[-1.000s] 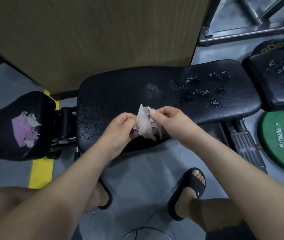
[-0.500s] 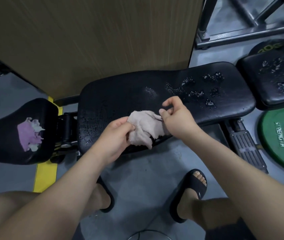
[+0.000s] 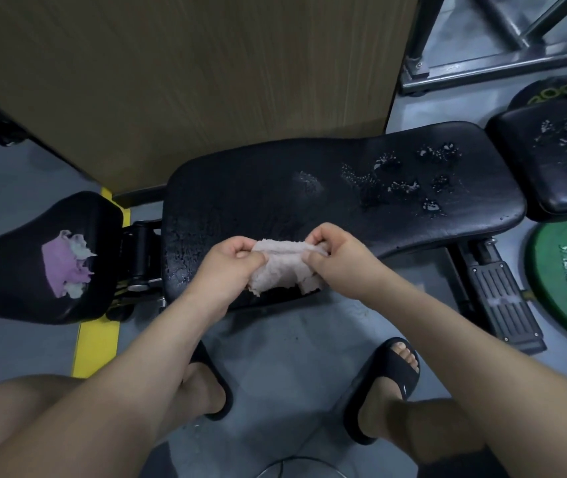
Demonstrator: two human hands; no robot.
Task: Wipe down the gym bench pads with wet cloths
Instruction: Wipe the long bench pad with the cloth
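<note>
Your left hand (image 3: pixel 228 262) and right hand (image 3: pixel 335 255) each pinch the top edge of a pale cloth (image 3: pixel 282 267), fingers curled, above the wet bench pad (image 3: pixel 309 188).

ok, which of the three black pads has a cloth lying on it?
The small seat pad at far left: a purple-and-white cloth lies on it. The long middle pad and the right pad carry only water spots.

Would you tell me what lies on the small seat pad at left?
A crumpled purple and white cloth lies on the seat pad; whatever it covers is hidden.
</note>
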